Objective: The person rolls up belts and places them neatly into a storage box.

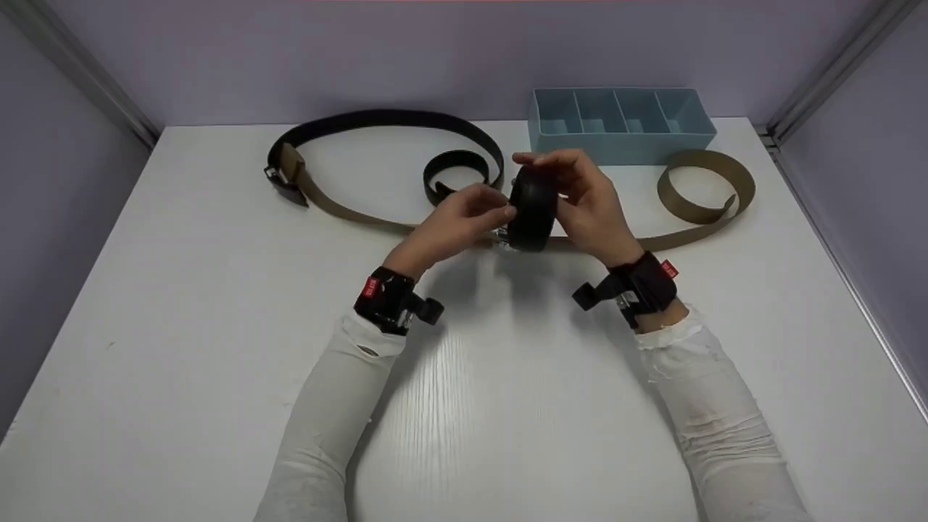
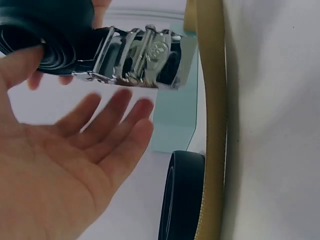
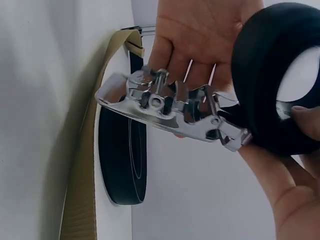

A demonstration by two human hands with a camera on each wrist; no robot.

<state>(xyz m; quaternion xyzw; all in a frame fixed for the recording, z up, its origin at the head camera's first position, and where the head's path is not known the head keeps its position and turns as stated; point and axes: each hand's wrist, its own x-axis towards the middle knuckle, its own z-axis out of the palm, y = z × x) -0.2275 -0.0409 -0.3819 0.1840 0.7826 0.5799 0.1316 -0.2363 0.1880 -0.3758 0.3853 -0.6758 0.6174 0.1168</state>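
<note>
A coiled black belt (image 1: 535, 210) with a shiny metal buckle (image 2: 145, 57) is held up over the table between both hands. My right hand (image 1: 593, 210) grips the coil, its thumb at the inner opening in the right wrist view and fingers behind. My left hand (image 1: 457, 225) touches the coil's side with its thumb; its other fingers are straight and spread below the buckle (image 3: 160, 107) in the left wrist view. Behind the hands, a tan belt (image 1: 355, 212) runs along the table, passing partly hidden behind them to a loose coil on the right.
Another black belt (image 1: 391, 118) curves along the back and ends in a coil (image 1: 457, 158) left of the hands. A dark buckle (image 1: 286, 187) lies at the far left. The light blue divided box (image 1: 616, 148) stands at the back right, before the wall.
</note>
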